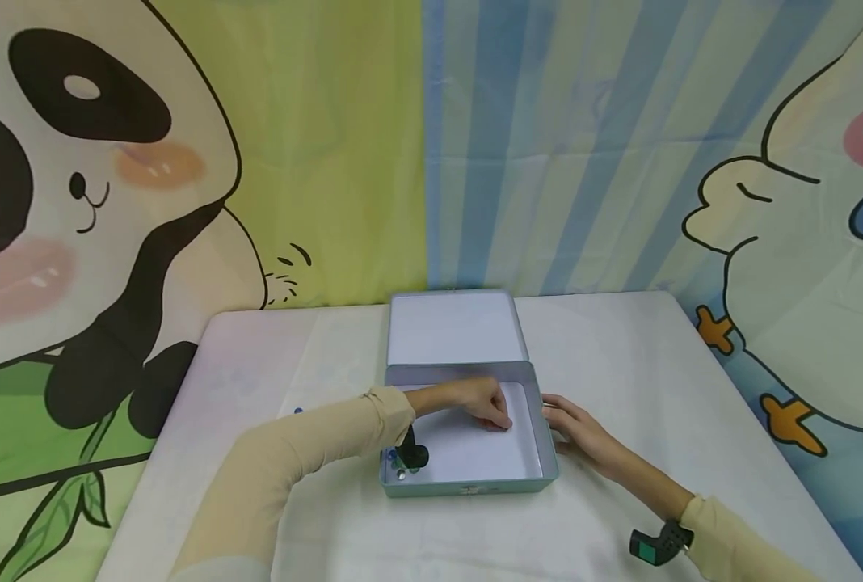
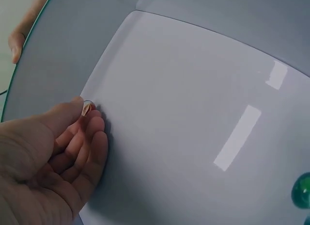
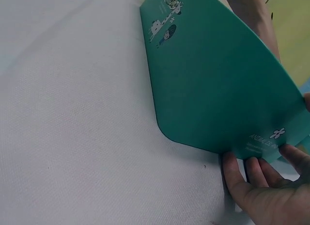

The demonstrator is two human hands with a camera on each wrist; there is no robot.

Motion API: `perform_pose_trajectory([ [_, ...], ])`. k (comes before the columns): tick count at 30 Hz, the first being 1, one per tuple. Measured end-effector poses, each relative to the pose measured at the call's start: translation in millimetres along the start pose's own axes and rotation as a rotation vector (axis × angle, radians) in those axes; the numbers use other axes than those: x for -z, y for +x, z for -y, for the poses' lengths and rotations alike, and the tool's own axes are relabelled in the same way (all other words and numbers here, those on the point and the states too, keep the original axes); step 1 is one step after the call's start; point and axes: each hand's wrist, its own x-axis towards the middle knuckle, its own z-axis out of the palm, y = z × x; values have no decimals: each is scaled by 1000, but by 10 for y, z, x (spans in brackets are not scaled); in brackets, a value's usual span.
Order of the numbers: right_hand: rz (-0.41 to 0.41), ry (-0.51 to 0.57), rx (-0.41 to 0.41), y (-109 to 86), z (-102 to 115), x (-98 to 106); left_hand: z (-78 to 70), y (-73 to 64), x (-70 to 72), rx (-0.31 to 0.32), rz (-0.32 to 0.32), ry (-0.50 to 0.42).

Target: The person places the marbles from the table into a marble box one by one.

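The left hand [image 1: 481,402] pinches a small marble [image 2: 88,108] inside the lidded box [image 1: 507,487], near its right wall [image 1: 546,432]. The right hand [image 1: 578,430] touches that wall's outside with loosely extended fingers [image 3: 236,172].

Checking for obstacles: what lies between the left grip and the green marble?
The left wrist view shows only bare white box floor between left grip and green marble, crossed by a glare streak.
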Motion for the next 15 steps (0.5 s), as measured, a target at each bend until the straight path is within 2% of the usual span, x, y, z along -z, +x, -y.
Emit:
perform_pose_trajectory([
  [3,-9,3,-5,4,-10,3,28,13,-24,12,-22,-30],
  [11,-15,-3,-3,3,4,2,23,13,-30,25,-54,-35],
  [15,4,4,-4,1,16,-9,3,-30,-3,-3,-43,-10],
])
